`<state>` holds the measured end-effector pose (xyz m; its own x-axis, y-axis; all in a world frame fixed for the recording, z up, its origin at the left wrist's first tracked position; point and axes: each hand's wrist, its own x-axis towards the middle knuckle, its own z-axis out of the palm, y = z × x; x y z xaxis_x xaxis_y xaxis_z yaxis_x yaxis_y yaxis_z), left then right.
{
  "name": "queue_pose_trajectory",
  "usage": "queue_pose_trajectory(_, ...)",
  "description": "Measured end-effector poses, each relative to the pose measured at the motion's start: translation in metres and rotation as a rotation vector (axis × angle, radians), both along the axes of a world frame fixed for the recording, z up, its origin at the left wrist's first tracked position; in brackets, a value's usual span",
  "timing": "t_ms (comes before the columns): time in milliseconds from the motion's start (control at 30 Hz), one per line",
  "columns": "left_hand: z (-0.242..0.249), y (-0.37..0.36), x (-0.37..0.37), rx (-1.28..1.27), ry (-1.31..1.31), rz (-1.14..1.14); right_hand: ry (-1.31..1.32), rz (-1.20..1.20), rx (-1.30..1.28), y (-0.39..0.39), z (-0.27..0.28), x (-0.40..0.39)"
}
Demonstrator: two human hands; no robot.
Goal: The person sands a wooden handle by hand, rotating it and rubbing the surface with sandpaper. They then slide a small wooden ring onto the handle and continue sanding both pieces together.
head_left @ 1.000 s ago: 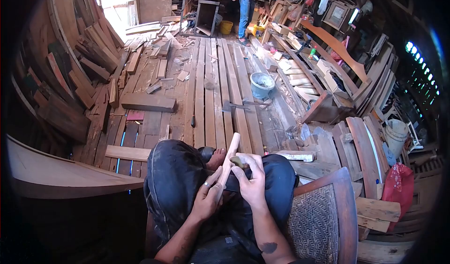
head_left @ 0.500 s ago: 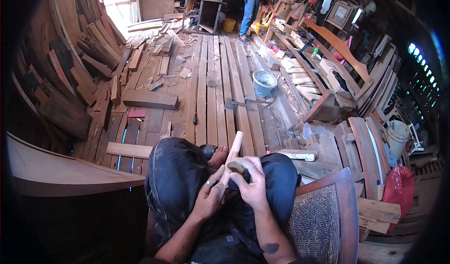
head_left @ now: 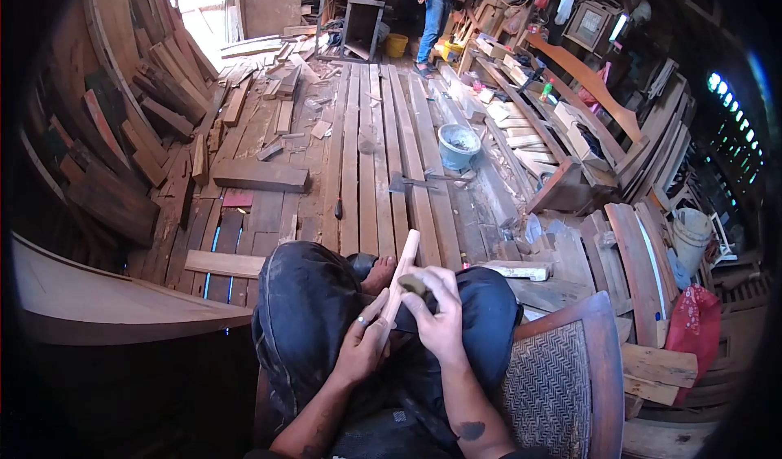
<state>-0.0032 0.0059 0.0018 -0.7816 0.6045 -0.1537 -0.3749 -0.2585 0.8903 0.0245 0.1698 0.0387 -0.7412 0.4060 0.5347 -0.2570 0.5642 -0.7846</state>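
Observation:
A slim, pale wooden piece (head_left: 400, 278) slants up and away over my lap, its far end rounded. My left hand (head_left: 363, 341), with a ring on one finger, is wrapped round its lower part. Between the thumb and fingers of my right hand (head_left: 441, 314) is a dark, greenish-brown round pad (head_left: 414, 285), which lies against the right side of the wood. What the pad is made of I cannot tell. Both hands are above my crossed legs in dark trousers (head_left: 305, 308).
A woven chair seat (head_left: 547, 377) is at my right. Ahead on the plank floor are a hatchet (head_left: 397, 182), a thick wood block (head_left: 261, 175) and a bucket (head_left: 459, 146). Another person (head_left: 435, 23) stands at the back. Boards (head_left: 114, 202) lean at the left.
My right hand and the pad have moved slightly up along the wooden piece. My left hand keeps its hold. The other person has shifted slightly.

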Motion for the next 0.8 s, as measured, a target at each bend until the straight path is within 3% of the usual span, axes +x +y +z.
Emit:
queue_pose_trajectory(100, 0.0, 0.001, 0.003, 0.011, 0.012, 0.0, -0.048, 0.0, 0.053, 0.004, -0.001, 0.003)
queue_pose_trajectory(167, 0.0, 0.002, 0.001, -0.019, 0.052, -0.008, -0.006, -0.103, -0.061, 0.004, -0.004, -0.003)
queue_pose_trajectory(267, 0.002, -0.001, 0.001, -0.03, 0.007, -0.003, -0.008, 0.004, 0.021, 0.002, -0.006, 0.001)
queue_pose_trajectory(800, -0.001, 0.0, 0.0, -0.005, 0.041, -0.025, 0.003, -0.068, 0.094, 0.004, 0.001, -0.003)
